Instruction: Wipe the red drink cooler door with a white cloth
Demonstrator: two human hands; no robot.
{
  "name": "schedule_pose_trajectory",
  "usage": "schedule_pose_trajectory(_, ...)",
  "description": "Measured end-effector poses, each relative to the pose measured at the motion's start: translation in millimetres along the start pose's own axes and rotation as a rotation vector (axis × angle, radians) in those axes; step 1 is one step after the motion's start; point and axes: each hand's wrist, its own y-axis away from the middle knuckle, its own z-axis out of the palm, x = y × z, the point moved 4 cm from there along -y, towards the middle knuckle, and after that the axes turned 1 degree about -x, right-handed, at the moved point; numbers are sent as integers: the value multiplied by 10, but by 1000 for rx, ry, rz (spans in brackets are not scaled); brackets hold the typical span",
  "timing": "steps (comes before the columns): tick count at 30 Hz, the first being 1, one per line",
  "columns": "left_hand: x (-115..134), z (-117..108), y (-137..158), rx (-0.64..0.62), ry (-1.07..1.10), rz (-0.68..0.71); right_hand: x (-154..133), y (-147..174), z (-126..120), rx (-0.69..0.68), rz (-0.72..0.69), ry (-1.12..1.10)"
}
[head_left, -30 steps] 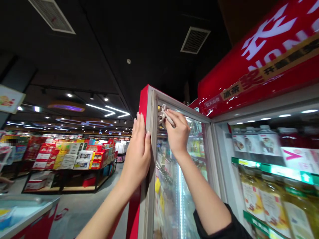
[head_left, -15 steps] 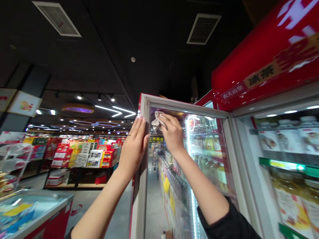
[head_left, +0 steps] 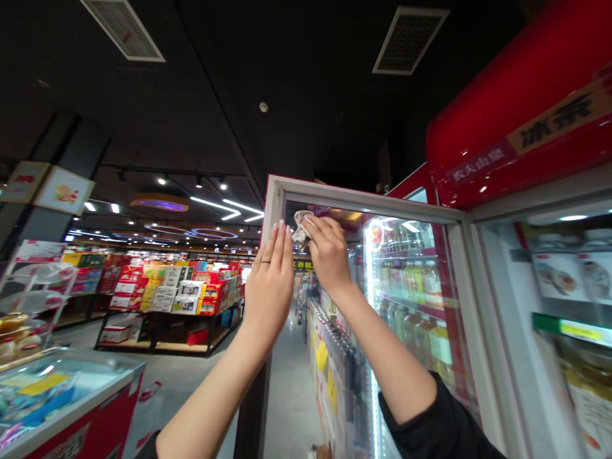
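Note:
An open glass cooler door (head_left: 363, 199) with a pale frame stands in front of me. My left hand (head_left: 271, 280) lies against its free side edge, fingers stretched upward and together, a ring on one finger. In my right hand (head_left: 329, 252) is a crumpled whitish cloth (head_left: 302, 229), pinched between the fingers. The cloth is at the upper left corner of the glass, close beside the frame and just right of my left fingertips. Part of the cloth is hidden by my right fingers.
To the right is the red-topped cooler (head_left: 507, 140) with bottles on its shelves. A chest freezer (head_left: 95, 398) stands at the lower left. Behind it, a display shelf (head_left: 179, 341) carries stacked boxes. Through the glass an aisle floor (head_left: 289, 382) shows.
My left hand has shifted right, more over the door frame. The right hand stays near the glass's upper corner with the cloth. The view has turned slightly left.

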Motion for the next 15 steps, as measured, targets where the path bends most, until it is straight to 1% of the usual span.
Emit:
schedule_pose_trajectory(3,56,-30,7,24,-19,81,-44,-117,102,-79,-63,-41)
schedule_pose_trajectory(5,112,-45,-13,34,-33,100,20,-234,126,-98,-57,-39)
schedule_pose_trajectory(7,186,-51,-51,51,-21,93,135,-254,79,-89,-28,-28)
schedule_pose_trajectory(9,274,-49,-93,90,41,86,249,-140,-27,-57,16,-15)
schedule_pose_trajectory(11,349,-34,-121,142,125,87,317,39,-148,-18,56,-11)
schedule_pose_trajectory(13,392,-10,-130,185,174,88,315,160,-221,-27,33,-38)
schedule_pose_trajectory(15,404,10,-129,207,184,94,285,144,-237,-73,-33,-74)
